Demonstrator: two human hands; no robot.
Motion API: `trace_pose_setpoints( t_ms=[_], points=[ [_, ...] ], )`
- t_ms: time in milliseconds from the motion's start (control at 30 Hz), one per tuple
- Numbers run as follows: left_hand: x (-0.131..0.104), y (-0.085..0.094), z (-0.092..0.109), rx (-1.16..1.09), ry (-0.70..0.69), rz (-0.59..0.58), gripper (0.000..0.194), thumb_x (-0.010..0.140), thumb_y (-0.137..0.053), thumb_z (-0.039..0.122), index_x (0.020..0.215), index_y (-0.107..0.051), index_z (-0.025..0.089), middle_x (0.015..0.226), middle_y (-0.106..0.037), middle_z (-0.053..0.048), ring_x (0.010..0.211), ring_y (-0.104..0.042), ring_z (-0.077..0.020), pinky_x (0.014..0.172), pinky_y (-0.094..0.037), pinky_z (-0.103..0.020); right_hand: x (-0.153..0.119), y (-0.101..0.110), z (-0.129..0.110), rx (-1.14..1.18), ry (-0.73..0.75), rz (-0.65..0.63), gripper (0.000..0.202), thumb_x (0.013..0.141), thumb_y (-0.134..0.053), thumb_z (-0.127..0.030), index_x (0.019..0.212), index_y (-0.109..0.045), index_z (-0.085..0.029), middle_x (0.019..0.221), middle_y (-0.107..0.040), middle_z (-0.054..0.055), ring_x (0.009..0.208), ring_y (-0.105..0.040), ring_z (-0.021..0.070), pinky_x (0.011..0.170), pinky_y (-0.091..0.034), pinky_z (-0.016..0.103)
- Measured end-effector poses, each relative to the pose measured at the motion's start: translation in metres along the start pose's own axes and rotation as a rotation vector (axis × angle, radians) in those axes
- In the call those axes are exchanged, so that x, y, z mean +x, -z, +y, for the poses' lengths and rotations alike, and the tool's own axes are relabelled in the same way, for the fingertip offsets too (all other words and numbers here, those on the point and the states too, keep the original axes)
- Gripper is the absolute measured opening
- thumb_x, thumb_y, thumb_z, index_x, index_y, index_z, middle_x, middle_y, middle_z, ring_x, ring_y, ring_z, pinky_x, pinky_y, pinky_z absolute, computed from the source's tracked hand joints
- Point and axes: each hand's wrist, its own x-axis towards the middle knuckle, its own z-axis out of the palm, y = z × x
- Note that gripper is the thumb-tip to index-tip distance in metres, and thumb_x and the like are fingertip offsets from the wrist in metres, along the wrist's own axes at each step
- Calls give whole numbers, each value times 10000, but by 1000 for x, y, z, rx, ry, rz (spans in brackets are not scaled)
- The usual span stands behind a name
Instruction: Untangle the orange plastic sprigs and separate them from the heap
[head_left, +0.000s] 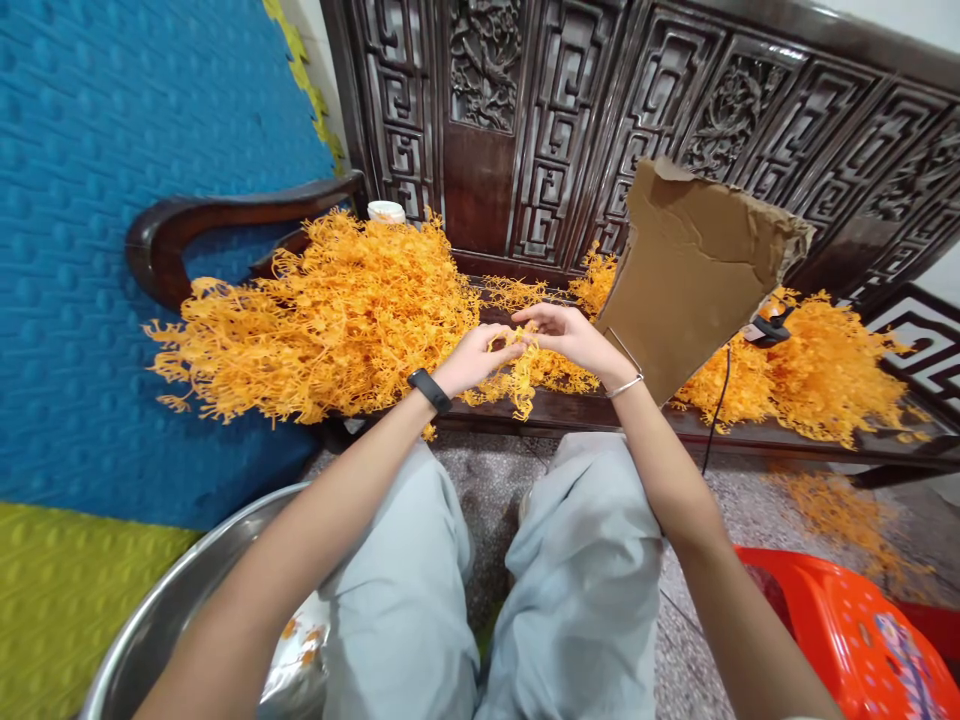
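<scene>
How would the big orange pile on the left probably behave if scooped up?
The orange pile would probably be floppy: its strands are thin and curly, and some droop over the edge of the bench. It looks light for its bulk, being loose and airy. The intertwined strands would likely cling together, so a scoop might drag neighbours along.

On the counter [877, 452], one heap of strands [337, 310] is placed at left, another heap [832, 370] at right. Between them the cardboard [690, 270] is seen; before the counter, at left, the basin [139, 620].
</scene>
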Motion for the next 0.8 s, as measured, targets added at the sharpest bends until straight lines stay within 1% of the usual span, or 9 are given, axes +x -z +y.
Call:
trace_pose_setpoints(
  t_ms=[100,200,267,367,467,567,667,733,800],
  points=[
    [2,2,-2,126,-83,-3,220,751,-617,302,603,-549,154,664,-503,8,698,-453,-141,706,-346,-287,-2,3,-3,3,7,-46,272,742,-638,-201,1003,-626,-125,827,-628,33,725,-551,107,687,-451,262],
    [1,4,2,171,-125,-19,220,716,-653,333,610,-564,162,683,-518,1,738,-464,-157,741,-347,-307,-3,4,-5,-39,10,-81,184,732,-657,-245,862,-654,-116,834,-648,46,735,-563,118,692,-456,272],
    [0,5,5,174,-122,-19,228,679,-683,346,608,-568,163,687,-524,2,732,-465,-157,749,-348,-313,-4,3,-6,-75,9,-33,163,718,-674,-264,775,-653,-113,763,-644,38,686,-555,114,654,-449,267],
    [-1,7,10,170,-105,32,223,651,-688,321,578,-547,164,677,-524,10,730,-464,-154,768,-347,-319,-5,-1,-8,-51,-10,59,177,699,-695,-271,730,-638,-106,678,-627,27,614,-552,105,600,-443,255],
    [-3,8,14,159,-110,54,190,637,-659,261,549,-519,166,688,-543,12,779,-466,-159,806,-342,-325,-6,-4,-11,63,-38,51,214,688,-708,-292,700,-597,-109,633,-619,21,571,-574,105,586,-467,256],
    [-4,9,17,51,-99,3,160,627,-637,261,567,-529,161,702,-566,6,779,-486,-157,796,-361,-318,-6,-6,-14,189,-47,-26,251,708,-692,-329,687,-540,-130,632,-626,15,566,-599,111,588,-485,262],
    [-6,8,21,-174,-22,-56,161,626,-629,292,608,-557,150,683,-592,5,703,-521,-140,737,-395,-300,-4,-7,-15,316,-37,-91,269,733,-668,-360,702,-512,-144,656,-635,8,601,-616,116,613,-492,267],
    [-8,7,24,-274,26,-46,168,608,-631,298,586,-562,146,627,-590,13,638,-522,-125,692,-406,-285,-3,-7,-14,369,-25,-136,277,730,-675,-365,703,-511,-143,663,-631,3,616,-606,108,624,-483,259],
    [-10,5,27,-314,49,-28,155,580,-627,281,540,-560,147,577,-585,14,604,-523,-123,662,-408,-278,-3,-8,-13,404,-15,-200,289,733,-679,-370,696,-505,-143,662,-628,2,621,-595,101,632,-470,254]
  ],
)
